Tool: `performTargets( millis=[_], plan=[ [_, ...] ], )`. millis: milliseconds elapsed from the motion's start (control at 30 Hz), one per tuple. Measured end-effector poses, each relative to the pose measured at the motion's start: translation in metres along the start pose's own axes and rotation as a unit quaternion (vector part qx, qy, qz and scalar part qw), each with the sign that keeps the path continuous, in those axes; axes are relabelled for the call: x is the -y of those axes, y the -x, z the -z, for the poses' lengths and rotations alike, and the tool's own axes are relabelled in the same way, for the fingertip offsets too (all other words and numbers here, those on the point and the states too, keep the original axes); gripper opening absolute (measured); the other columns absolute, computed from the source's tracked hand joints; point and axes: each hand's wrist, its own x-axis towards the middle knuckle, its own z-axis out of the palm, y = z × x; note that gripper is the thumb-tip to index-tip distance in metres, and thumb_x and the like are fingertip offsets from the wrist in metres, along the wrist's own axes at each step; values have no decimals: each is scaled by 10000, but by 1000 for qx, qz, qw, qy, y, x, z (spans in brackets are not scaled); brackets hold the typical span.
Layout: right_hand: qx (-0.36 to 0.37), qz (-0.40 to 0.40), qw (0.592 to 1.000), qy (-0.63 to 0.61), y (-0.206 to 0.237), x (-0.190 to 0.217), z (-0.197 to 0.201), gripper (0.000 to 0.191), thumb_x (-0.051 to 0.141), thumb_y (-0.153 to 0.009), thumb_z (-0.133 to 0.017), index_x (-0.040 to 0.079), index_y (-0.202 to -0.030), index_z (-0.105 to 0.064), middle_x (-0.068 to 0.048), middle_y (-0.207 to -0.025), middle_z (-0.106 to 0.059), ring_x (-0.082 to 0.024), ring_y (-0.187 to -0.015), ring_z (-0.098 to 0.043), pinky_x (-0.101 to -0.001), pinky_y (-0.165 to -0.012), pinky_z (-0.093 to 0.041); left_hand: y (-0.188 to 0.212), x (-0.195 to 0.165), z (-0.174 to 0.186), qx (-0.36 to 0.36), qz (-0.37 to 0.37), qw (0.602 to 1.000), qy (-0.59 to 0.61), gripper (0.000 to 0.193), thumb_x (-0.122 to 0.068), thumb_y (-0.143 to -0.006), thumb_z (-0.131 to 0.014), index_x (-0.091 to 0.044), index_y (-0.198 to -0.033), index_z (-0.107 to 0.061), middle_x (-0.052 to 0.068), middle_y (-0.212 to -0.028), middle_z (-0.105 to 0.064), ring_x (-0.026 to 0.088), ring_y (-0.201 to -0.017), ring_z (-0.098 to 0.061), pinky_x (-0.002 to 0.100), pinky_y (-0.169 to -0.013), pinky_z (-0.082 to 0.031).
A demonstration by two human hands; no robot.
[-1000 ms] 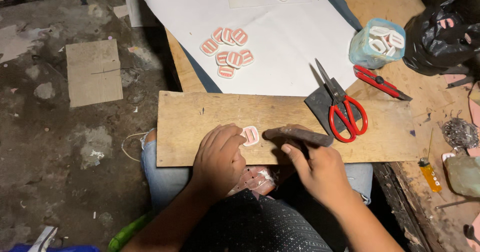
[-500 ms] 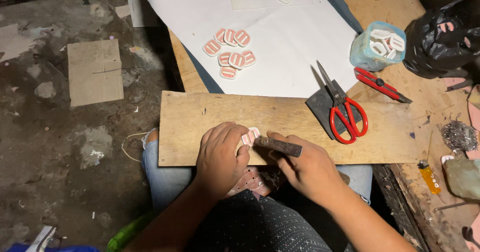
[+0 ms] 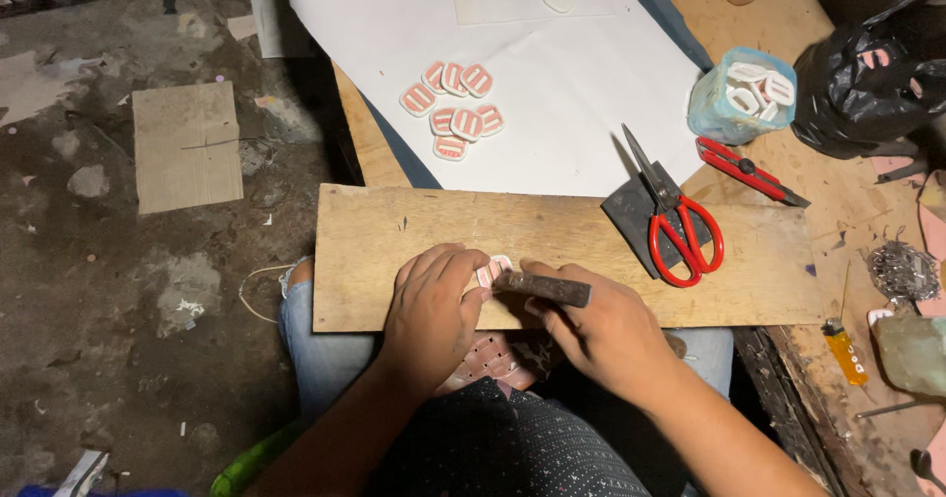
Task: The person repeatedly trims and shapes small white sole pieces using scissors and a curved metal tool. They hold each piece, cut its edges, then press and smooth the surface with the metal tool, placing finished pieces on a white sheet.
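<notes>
On the board, left fingers pin a pink piece (right hand grips a dark tool).

Scissors on board, right of hands.

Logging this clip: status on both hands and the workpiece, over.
Left hand pinning small pink-and-white piece on wooden board. Right hand gripping dark metal tool, tip at the piece. Red scissors lie apart; nothing in the way.
</notes>
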Motion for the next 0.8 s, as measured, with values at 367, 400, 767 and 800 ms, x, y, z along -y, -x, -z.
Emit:
performTargets(
  millis=[367, 400, 767, 800],
  plan=[
    [-97, -21, 988, 120, 10, -23, -6, 538, 97, -809, -736, 71, -1337, -637, -114, -951, -625, -323, -836, -628, -435, -703, -474, 0, -2, 3, 6, -3, 1000, -12, 409, -155, -830, -723, -40, -1208, -617, 139, -1177, -671, 308, -1243, -563, 466, -1086, -350],
    [-94, -22, 985, 145, 9, -29, -5, 556, 85, -806, -729, 57, -1354, -634, -120, -986, -623, -327, -872, -616, -437, -744, -470, 0, -3, 2, 4, -1, 1000, -14, 428, -171, -811, -737, -41, -1201, -619, 141, -1174, -670, 309, -1231, -563, 466, -1077, -349],
    [-118, -25, 983, 135, 11, -48, -28, 470, 101, -840, -733, 84, -1306, -670, -103, -1069, -644, -318, -966, -583, -424, -818, -449, -6, -2, -1, -65, 67, 994, 58, 170, -142, -926, -655, -17, -990, -752, 116, -902, -745, 292, -884, -700, 401, -848, -508],
    [-120, -20, 983, 134, 10, -48, -27, 466, 100, -841, -730, 80, -1303, -670, -103, -1071, -644, -317, -976, -586, -424, -814, -448, -8, -2, -1, -66, 102, 989, 87, 189, -147, -928, -656, -2, -976, -767, 122, -863, -747, 283, -821, -708, 379, -783, -533]
  ],
)
